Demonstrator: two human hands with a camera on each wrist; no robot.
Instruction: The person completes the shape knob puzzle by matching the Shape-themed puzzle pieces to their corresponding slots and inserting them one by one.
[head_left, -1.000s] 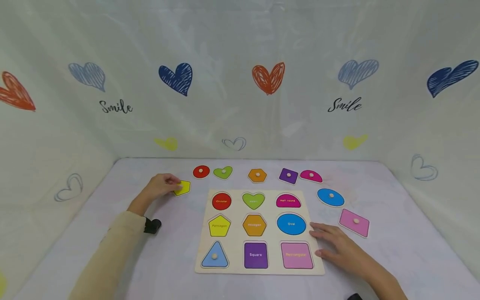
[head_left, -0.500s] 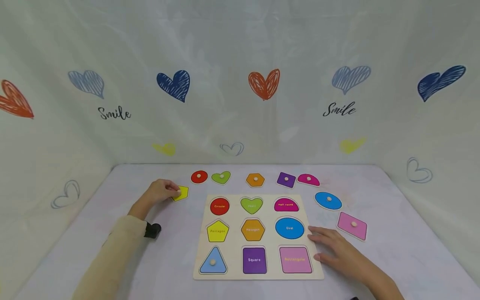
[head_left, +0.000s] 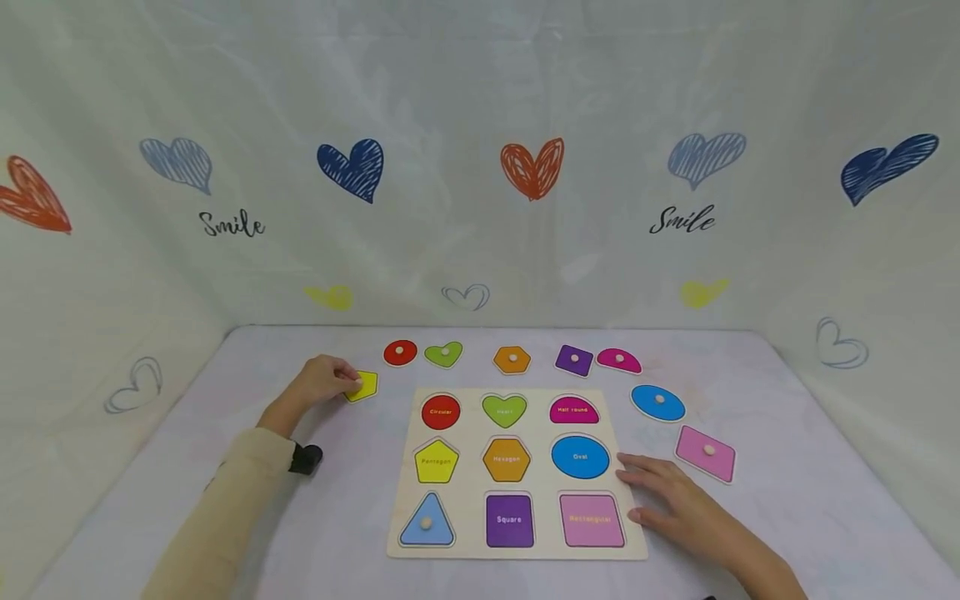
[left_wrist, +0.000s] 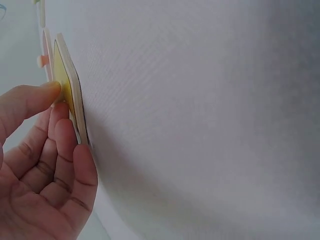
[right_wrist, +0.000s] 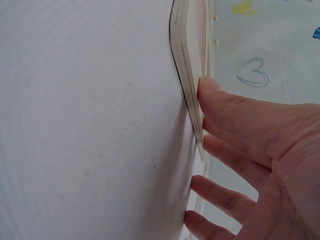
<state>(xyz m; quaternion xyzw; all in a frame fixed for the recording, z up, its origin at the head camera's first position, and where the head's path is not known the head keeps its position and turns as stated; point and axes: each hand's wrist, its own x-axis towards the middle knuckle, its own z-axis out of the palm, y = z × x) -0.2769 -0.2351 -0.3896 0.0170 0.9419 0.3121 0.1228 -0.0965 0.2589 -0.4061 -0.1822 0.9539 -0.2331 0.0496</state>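
Observation:
At the left back of the table, my left hand (head_left: 321, 382) pinches the knob of a yellow pentagon puzzle piece (head_left: 366, 385) between thumb and fingers. The left wrist view shows the yellow piece (left_wrist: 63, 75) edge-on, close to the table surface. A wooden shape puzzle board (head_left: 465, 500) lies in the middle, with a light blue triangle piece (head_left: 427, 532) seated in its front left slot. Its other slots show printed, coloured shapes. My right hand (head_left: 675, 504) rests with fingers spread at the board's right edge, thumb and fingertips touching the rim (right_wrist: 187, 75) in the right wrist view.
Behind the board lie a red circle (head_left: 401, 353), a green heart (head_left: 444, 355), an orange hexagon (head_left: 512, 360), a purple square (head_left: 573, 362) and a magenta half round (head_left: 619, 362). A blue oval (head_left: 658, 403) and a pink rectangle (head_left: 705, 455) lie to the right.
The head view has shifted slightly, so the whole scene sits a little lower. My left hand stays at the yellow pentagon piece and my right hand at the board's edge.

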